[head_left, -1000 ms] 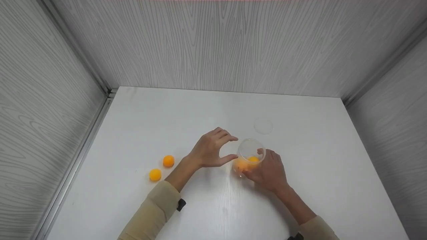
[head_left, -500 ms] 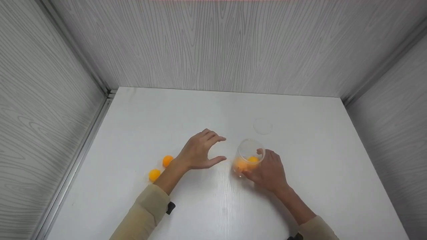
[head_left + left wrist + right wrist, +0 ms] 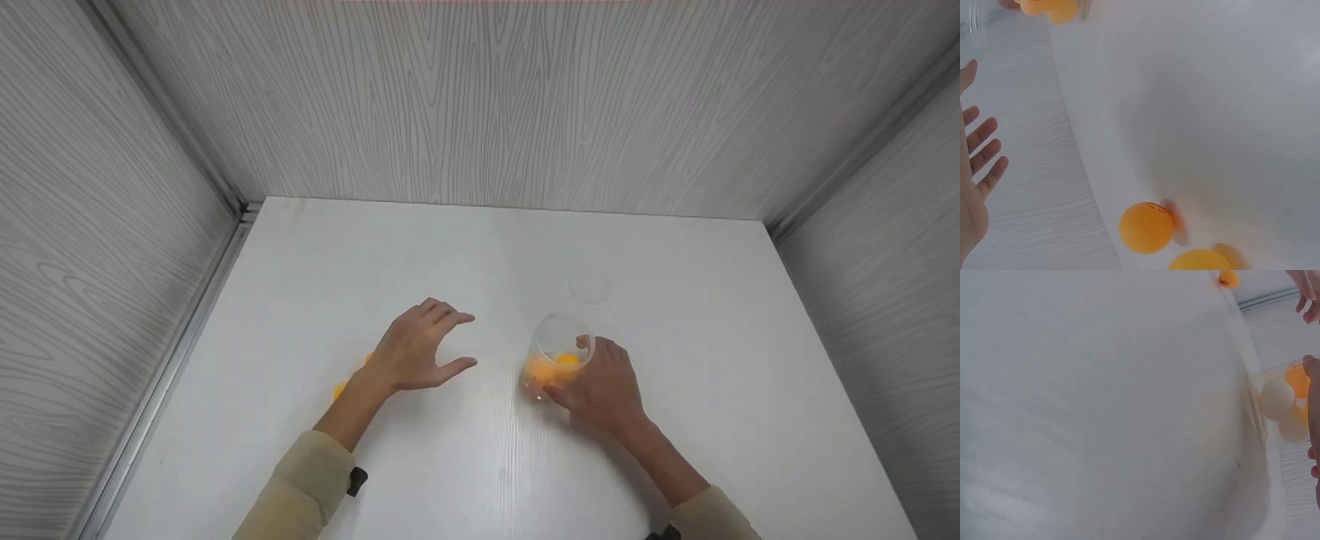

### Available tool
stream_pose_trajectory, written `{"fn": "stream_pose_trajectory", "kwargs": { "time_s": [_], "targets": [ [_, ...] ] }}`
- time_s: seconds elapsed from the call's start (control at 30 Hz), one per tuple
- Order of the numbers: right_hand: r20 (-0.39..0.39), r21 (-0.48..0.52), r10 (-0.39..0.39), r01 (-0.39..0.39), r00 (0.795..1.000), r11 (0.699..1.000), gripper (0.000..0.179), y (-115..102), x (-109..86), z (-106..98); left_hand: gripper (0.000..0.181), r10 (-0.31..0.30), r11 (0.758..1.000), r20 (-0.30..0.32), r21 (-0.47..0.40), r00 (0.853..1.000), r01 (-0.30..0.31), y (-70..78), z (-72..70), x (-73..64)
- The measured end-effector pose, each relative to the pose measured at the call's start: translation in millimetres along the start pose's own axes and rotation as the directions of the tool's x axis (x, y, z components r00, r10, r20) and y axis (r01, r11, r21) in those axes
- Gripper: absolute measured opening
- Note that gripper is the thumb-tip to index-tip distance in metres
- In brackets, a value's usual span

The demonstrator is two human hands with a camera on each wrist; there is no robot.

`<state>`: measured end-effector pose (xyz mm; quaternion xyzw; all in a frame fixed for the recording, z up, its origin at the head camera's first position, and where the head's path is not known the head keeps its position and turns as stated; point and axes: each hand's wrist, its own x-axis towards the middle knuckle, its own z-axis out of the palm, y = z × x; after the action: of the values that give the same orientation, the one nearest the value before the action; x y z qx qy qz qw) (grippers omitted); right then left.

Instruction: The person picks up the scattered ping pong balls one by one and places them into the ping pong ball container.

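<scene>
My right hand grips a clear jar from its right side, with the thumb at the near side. The jar stands with its mouth up and holds several table tennis balls; through its wall in the right wrist view, orange balls and pale whitish balls show. My left hand is held over the table to the left of the jar, thumb and fingers spread apart with nothing between them. Two loose orange table tennis balls lie on the table, mostly hidden behind my left wrist in the head view.
A thin clear disc, perhaps the jar's lid, lies flat behind the jar. The white table is bounded by a grey wood-grain back wall and side walls. A metal rail runs along the left edge.
My left hand has moved away from the jar, leftward and slightly nearer, so its wrist now covers most of the two loose balls. The right hand and the jar have stayed in place.
</scene>
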<state>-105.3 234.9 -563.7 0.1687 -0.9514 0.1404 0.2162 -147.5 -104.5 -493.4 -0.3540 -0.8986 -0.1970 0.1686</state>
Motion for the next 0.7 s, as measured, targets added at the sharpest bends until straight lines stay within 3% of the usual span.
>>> {"fn": "stream_pose_trajectory", "kwargs": {
  "time_s": [0.3, 0.7],
  "targets": [
    [0.043, 0.013, 0.052, -0.052, 0.998, 0.999, 0.088, -3, 1.0, -2, 0.057, -0.072, 0.997, 0.025, 0.009, 0.997, 0.072, -12.8, -6.4, -18.0],
    [0.034, -0.005, 0.015, -0.015, 0.999, 1.000, 0.087, -2, 0.8, -3, 0.057, -0.141, 0.990, 0.019, 0.017, 0.990, 0.141, -31.2, -15.7, -47.2]
  ]
}}
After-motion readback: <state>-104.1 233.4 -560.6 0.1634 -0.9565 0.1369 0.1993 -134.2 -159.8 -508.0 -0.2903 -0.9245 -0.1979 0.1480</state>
